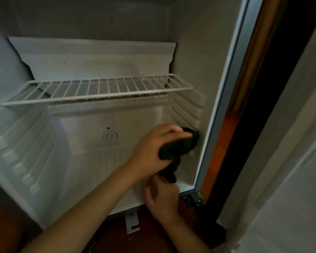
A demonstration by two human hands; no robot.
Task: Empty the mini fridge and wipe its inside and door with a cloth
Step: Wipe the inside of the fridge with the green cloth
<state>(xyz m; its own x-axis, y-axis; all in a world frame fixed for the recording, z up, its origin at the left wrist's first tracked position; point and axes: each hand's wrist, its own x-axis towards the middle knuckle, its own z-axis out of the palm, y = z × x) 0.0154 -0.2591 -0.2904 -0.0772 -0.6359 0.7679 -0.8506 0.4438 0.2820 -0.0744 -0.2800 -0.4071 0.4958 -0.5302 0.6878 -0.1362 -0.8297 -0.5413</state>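
Nearest the camera, the right hand (162,196) sits at the front lip of the mini fridge (44,143). Its fingers (150,189) are curled in on the hanging tail of the dark green cloth (179,145). Just above it, the left hand (151,150) has its fingers (179,133) wrapped over the bunched cloth and pushes it against the lower right wall (188,167), just below the ribbed shelf runners (188,110).

The cabinet looks emptied, so the step in hand seems to be wiping that side wall. To do it well, the tail should be gathered into the wad so it does not drag on the floor of the fridge. A flat palm would spread the pressure better than fingertips. Strokes along the runners, not across them, would let the cloth reach into each groove, and the bottom corner likely needs a folded edge.

Further in, the back wall has a round drain plug (110,136) that the cloth could catch on. The wire shelf (98,90) sits above it, with brownish marks on the panel behind that look unwiped. The door is not clearly in view.
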